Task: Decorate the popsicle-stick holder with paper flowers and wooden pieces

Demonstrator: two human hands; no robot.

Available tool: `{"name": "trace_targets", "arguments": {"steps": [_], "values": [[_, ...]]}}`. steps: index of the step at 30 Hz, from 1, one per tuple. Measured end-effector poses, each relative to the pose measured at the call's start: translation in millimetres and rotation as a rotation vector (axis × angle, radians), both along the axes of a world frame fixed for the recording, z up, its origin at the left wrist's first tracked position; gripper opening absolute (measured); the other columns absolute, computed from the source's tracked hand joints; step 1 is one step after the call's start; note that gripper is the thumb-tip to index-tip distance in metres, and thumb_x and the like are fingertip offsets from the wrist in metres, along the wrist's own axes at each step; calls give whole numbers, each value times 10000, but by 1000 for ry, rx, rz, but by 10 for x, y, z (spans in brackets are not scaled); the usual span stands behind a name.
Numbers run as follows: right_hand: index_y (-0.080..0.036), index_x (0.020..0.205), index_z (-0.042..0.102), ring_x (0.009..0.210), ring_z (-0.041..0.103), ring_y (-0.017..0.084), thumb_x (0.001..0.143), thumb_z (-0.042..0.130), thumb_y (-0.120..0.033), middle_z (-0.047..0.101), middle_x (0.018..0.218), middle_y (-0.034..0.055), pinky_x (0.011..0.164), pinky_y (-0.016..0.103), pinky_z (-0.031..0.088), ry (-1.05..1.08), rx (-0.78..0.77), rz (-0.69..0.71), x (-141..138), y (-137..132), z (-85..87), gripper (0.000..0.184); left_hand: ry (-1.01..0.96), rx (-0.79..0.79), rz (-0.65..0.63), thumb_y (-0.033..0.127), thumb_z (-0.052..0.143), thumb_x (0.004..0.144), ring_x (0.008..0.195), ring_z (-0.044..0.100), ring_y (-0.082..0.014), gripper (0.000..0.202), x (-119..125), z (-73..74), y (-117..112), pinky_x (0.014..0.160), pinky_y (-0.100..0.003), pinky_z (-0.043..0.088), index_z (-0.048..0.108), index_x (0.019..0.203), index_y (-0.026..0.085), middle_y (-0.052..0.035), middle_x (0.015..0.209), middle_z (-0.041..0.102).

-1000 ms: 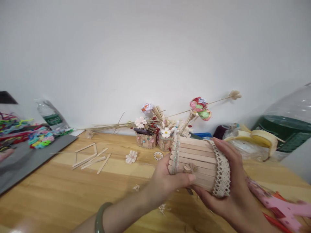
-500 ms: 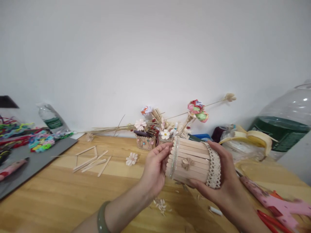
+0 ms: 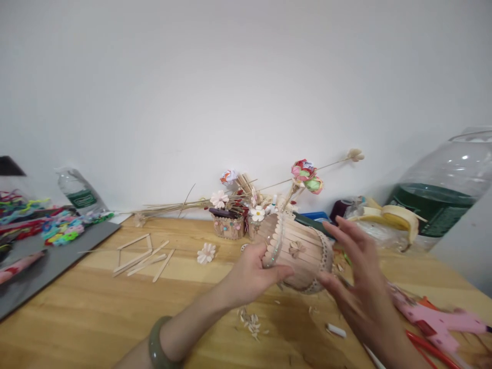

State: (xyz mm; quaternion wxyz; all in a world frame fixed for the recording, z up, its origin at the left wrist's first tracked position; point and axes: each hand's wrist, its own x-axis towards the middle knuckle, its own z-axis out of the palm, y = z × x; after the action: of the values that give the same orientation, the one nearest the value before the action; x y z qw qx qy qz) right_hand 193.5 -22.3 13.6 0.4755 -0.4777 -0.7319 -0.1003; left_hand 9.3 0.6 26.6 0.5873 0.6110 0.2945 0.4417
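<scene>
A round holder made of craft sticks (image 3: 303,266) is tilted in the air above the table, with a scalloped rim at its left end and lace trim round its right end. A small dried flower (image 3: 296,249) is fixed to its side. My left hand (image 3: 255,269) grips the rim end, thumb on the outside and fingers partly hidden inside or behind. Beside the lace end, my right hand (image 3: 355,277) has its fingers spread; its thumb is close to the lace, and I cannot tell whether it touches.
Loose craft sticks (image 3: 144,259) and a pale flower (image 3: 206,253) lie left of my hands. Behind stands a decorated stick box (image 3: 228,227) with dried stems. At right are a pink glue gun (image 3: 430,320), a peeled banana (image 3: 403,218) and a large bottle (image 3: 438,195). Petal scraps (image 3: 250,323) lie in front.
My right hand has loosened from the lace end and spread its fingers. My left hand has moved onto the rim and grips it. The holder has tipped, its lace end turning away and downward.
</scene>
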Motion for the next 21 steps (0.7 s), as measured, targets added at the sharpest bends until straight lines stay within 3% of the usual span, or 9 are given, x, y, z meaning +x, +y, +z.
{"name": "trace_targets", "arguments": {"steps": [2,5,14,18,21], "values": [[-246,1146,514,1038,535,228,851,555,-260,528,1115,91,828,368,475,-124,151,-8,40,-62,121,298,78,82,26,254,675,702,798,622,-201,223,-6,25,-8,744,-286,468,687,884,125,-74,878,707],[-234,1006,575,785,618,146,843,548,-131,627,884,29,687,258,507,-277,216,39,65,-141,232,194,158,183,68,235,651,720,769,617,-192,144,2,63,-40,730,-274,461,698,823,147,-41,827,707],[-187,1012,575,746,644,172,882,411,-102,674,876,61,563,264,503,-547,245,56,50,-195,363,226,300,261,86,239,599,751,742,606,-190,142,13,-1,-89,699,-259,451,691,828,164,-31,801,700],[-187,865,603,641,636,155,867,303,-28,678,749,50,511,250,485,-700,371,58,-32,-219,512,340,260,265,70,183,572,753,855,619,-213,192,17,3,-86,796,-273,448,692,903,183,-34,914,707],[-165,755,600,531,584,156,859,275,-14,618,614,50,447,267,431,-784,389,52,-71,-209,528,373,239,231,85,176,609,708,791,613,-219,136,1,-11,-70,756,-281,459,703,806,186,-30,817,705]]}}
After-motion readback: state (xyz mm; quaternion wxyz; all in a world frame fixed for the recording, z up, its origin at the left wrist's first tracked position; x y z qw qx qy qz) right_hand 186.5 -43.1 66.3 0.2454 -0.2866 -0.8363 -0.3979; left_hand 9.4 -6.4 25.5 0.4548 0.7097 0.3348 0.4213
